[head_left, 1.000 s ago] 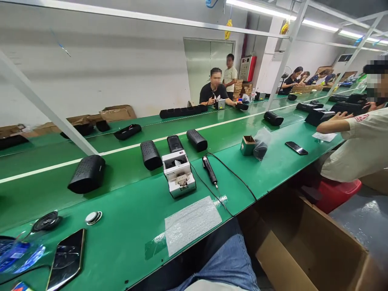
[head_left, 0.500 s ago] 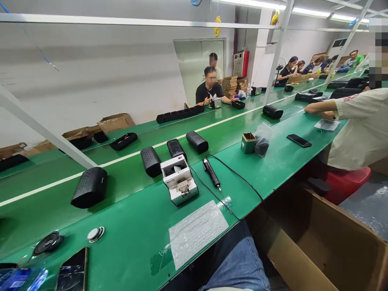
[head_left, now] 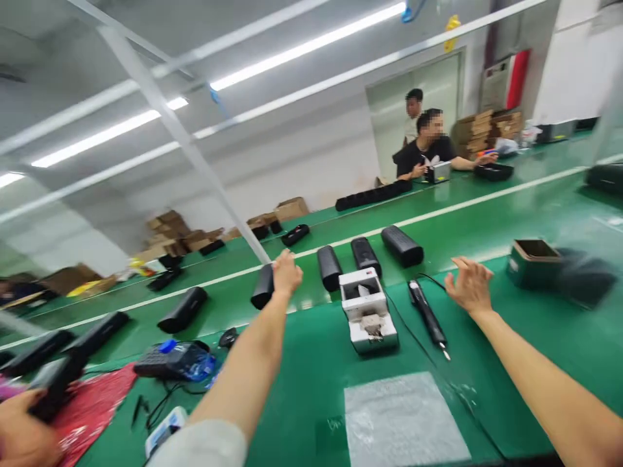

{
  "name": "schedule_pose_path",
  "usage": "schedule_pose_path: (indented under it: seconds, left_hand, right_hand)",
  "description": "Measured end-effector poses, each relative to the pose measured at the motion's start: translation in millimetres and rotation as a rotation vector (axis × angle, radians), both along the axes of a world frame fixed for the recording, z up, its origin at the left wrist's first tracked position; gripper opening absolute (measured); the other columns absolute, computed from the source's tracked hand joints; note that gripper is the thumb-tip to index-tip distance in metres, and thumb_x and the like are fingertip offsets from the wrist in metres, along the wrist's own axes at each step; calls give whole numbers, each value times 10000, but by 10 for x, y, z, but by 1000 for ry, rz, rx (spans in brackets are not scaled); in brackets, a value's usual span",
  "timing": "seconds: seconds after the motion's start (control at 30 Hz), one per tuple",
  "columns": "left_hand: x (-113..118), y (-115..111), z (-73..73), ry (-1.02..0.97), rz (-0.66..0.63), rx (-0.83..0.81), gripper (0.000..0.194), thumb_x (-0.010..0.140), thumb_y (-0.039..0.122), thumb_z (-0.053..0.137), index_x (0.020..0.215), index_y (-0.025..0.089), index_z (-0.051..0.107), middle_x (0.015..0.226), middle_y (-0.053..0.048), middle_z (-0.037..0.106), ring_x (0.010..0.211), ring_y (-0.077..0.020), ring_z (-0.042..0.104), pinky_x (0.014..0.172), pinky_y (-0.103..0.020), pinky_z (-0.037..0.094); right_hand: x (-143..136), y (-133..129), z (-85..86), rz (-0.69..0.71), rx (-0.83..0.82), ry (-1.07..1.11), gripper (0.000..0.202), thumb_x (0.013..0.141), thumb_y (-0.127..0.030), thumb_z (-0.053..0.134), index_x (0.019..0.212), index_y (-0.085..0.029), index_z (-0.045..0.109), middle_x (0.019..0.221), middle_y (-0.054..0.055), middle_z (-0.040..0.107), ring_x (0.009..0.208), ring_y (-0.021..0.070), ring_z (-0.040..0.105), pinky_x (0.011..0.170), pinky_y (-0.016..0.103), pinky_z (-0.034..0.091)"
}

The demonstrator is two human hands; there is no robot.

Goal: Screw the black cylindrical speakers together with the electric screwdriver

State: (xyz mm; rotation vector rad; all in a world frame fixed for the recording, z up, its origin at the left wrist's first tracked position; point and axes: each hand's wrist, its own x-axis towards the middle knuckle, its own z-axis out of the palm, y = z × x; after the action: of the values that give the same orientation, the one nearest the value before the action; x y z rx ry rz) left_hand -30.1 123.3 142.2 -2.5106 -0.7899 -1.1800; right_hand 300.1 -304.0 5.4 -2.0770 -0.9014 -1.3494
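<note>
My left hand reaches far over the bench, its fingers curled at the right side of a black speaker and hiding part of it. My right hand hovers with fingers spread and holds nothing. Nearest to it lies a black electric screwdriver, its bit toward me. Between my arms stands a white screw feeder. Behind the feeder are a black speaker, a second speaker and a third speaker.
A foam sheet lies in front of me. On the right stands a green box beside a blurred dark bag. At far left, another person's hand holds a black device over red bubble wrap. A metal post slants above the belt.
Both my hands have come into view, the left reaching to a speaker, the right out over the bench. The head view has swung left and tilted.
</note>
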Motion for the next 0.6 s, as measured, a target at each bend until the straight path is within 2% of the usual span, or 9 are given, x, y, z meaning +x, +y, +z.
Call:
schedule_pose_path:
  seconds: [0.03,0.1,0.17,0.23,0.3,0.37,0.47,0.6]
  left_hand:
    - [-29,-9,-158,-21,34,-29,410,1123,406,810,1451,178,717,1520,-145,711,1323,-332,736,1127,-577,654]
    - [-15,-79,-587,-78,83,-95,373,1116,430,817,1383,180,744,1450,-131,741,1256,-314,757,1080,-537,676]
    - [42,-156,-1009,-168,116,-162,367,1117,424,815,1379,178,742,1443,-128,742,1259,-316,756,1077,-540,677]
    - [60,-195,-1301,-262,124,-223,370,1115,416,818,1387,178,739,1468,-130,733,1299,-330,745,1107,-565,665]
    - [13,-183,-1449,-341,103,-275,370,1115,413,816,1391,179,737,1489,-133,724,1341,-343,728,1142,-589,647]
    - [-57,-135,-1512,-396,50,-323,345,1122,415,808,1364,178,744,1452,-126,738,1321,-332,736,1132,-574,652]
    - [-99,-36,-1583,-436,-48,-411,284,1144,425,780,1283,178,757,1290,-94,779,1133,-267,779,1016,-484,693]
    - [-22,90,-1724,-417,-130,-575,273,1166,432,753,1244,171,753,1128,-55,785,942,-212,777,886,-406,702]
  right_hand:
    - [-15,134,-136,5,95,-13,492,967,-264,571,1441,-139,532,1258,199,660,1084,363,577,929,480,402]
    - [-16,332,-289,6,255,-27,535,950,-301,580,1456,-149,495,1226,211,656,1054,391,581,894,495,388]
    - [10,431,-361,40,348,-28,535,924,-327,617,1424,-179,495,1170,193,666,1015,397,602,876,503,391]
    - [43,456,-406,86,415,1,519,908,-336,633,1387,-197,488,1131,177,671,973,388,625,885,524,417]
    - [59,453,-431,143,459,66,497,896,-349,639,1344,-209,473,1128,172,682,912,361,638,906,549,458]
    - [42,464,-438,211,484,157,486,886,-390,637,1303,-217,459,1130,174,697,843,330,637,898,551,508]
    - [-42,523,-435,301,488,331,471,921,-463,598,1304,-214,485,1104,171,715,792,310,649,805,493,569]
    - [-158,575,-460,334,423,591,455,987,-537,520,1305,-212,544,975,130,741,791,309,719,749,431,598]
